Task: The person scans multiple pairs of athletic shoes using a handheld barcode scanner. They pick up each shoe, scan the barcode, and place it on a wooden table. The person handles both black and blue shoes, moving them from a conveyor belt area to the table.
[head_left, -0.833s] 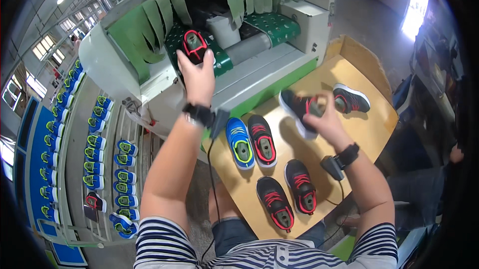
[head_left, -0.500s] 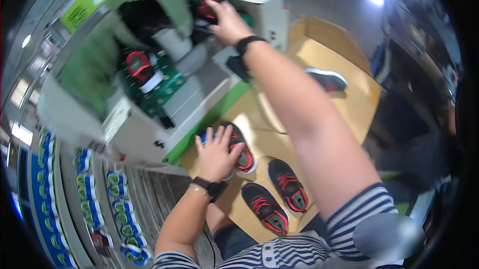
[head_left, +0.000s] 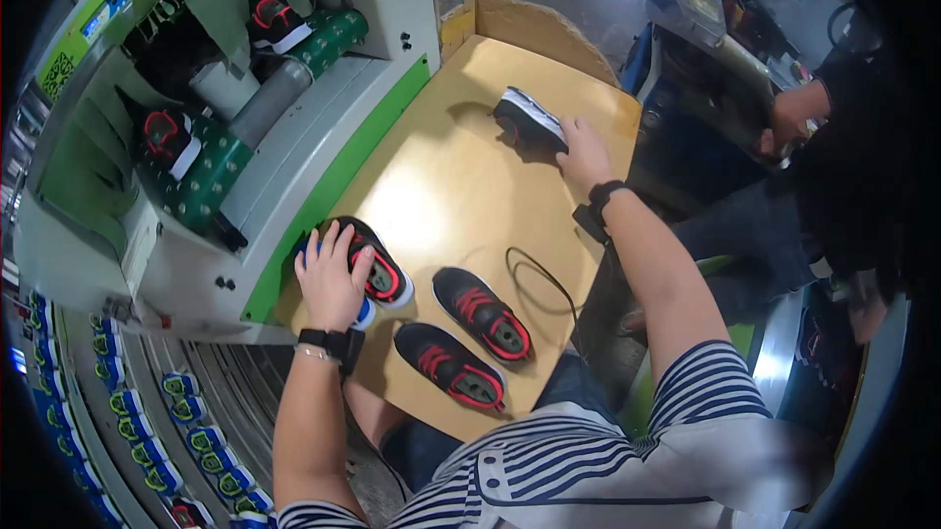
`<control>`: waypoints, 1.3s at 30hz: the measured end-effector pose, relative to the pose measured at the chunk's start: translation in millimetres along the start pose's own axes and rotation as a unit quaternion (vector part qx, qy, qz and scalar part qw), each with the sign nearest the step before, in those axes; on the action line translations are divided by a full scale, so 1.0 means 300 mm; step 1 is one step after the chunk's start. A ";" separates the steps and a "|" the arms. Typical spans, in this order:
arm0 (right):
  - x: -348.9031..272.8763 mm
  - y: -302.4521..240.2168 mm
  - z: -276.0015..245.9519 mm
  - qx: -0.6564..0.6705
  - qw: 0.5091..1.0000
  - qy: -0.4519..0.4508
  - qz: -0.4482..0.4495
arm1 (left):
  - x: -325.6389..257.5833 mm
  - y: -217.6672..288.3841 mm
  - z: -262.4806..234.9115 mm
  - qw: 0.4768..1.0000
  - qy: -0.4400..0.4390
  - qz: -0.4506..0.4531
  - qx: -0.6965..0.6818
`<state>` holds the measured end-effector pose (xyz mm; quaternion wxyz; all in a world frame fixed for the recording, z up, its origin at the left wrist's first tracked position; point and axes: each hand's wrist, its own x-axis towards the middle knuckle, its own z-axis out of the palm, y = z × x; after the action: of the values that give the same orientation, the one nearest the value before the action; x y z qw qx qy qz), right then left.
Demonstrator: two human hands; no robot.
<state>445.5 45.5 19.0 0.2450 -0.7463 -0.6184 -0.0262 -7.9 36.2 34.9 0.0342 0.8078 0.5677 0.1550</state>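
Observation:
At the right of the table my right hand [head_left: 586, 154] grips one end of a black sneaker with a white sole [head_left: 532, 125], tilted partly on its side. My left hand [head_left: 331, 279] lies with fingers spread over a black sneaker with red lining [head_left: 384, 279]; a blue item [head_left: 366, 314], mostly hidden, shows beside it. Closer to me two black sneakers with red laces, a left one [head_left: 449, 367] and a right one [head_left: 482, 315], lie side by side. Two red-lined shoes, one nearer [head_left: 169, 142] and one farther [head_left: 278, 24], sit on green rollers in the machine.
The grey machine [head_left: 323, 127] with hanging green flaps borders the yellow table [head_left: 431, 176] on the left. A black cable [head_left: 542, 269] loops over the table's right edge. Racks of blue shoes [head_left: 147, 451] stand at lower left. Another person [head_left: 804, 127] is at the right.
My right hand has left the red-lined shoe at the machine's far end and now grips the sneaker at the table's right. My left hand stays on its shoe. The view has shifted.

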 end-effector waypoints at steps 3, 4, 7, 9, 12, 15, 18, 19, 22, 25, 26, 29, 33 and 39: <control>-0.175 -0.005 -0.059 0.058 0.997 -0.051 0.001 | 0.002 -0.008 0.003 1.000 -0.011 -0.012 -0.004; -0.243 -0.006 -0.097 0.077 0.996 -0.046 -0.027 | 0.006 -0.011 0.012 1.000 -0.007 -0.010 -0.015; -0.344 -0.083 -0.262 0.274 0.956 -0.102 0.036 | 0.002 -0.014 0.006 0.999 -0.012 -0.038 -0.007; -0.348 -0.157 -0.378 0.260 0.963 -0.069 0.019 | -0.005 0.054 -0.029 0.999 0.000 -0.031 0.023; -0.336 -0.255 -0.500 0.340 0.939 -0.057 0.011 | -0.056 0.252 -0.152 0.977 -0.022 0.183 -0.109; -0.304 -0.382 -0.601 0.376 0.922 -0.097 -0.002 | -0.155 0.448 -0.256 0.932 -0.046 0.306 -0.190; -0.288 -0.539 -0.562 0.545 0.827 -0.129 -0.046 | -0.205 0.500 -0.280 0.865 0.075 0.327 -0.374; -0.273 -0.553 -0.528 0.603 0.780 -0.160 -0.054 | -0.222 0.489 -0.313 0.874 0.116 0.307 -0.358; -0.367 -0.560 -0.404 0.521 0.827 -0.197 -0.075 | -0.220 0.444 -0.364 0.828 0.166 0.078 -0.530; -0.623 -0.476 -0.201 0.346 0.887 -0.285 -0.116 | -0.062 0.334 -0.452 0.803 0.310 -0.039 -0.508; -0.714 -0.470 -0.175 0.358 0.895 -0.242 -0.111 | 0.000 0.294 -0.502 0.792 0.335 -0.070 -0.505; -0.796 -0.486 -0.150 0.369 0.905 -0.193 -0.082 | 0.246 0.069 -0.575 0.744 0.390 -0.142 -0.523; -0.636 -0.485 -0.229 0.452 0.855 -0.248 0.059 | 0.460 -0.211 -0.489 0.837 0.424 -0.302 -0.166; -0.035 -0.684 -0.359 0.572 0.807 -0.084 -0.119 | 0.460 -0.208 -0.497 0.810 0.422 -0.241 -0.327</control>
<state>279.5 16.7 178.3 0.5698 -0.3905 -0.6234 0.3663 -65.1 168.2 191.3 0.0894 0.4406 0.6187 0.6443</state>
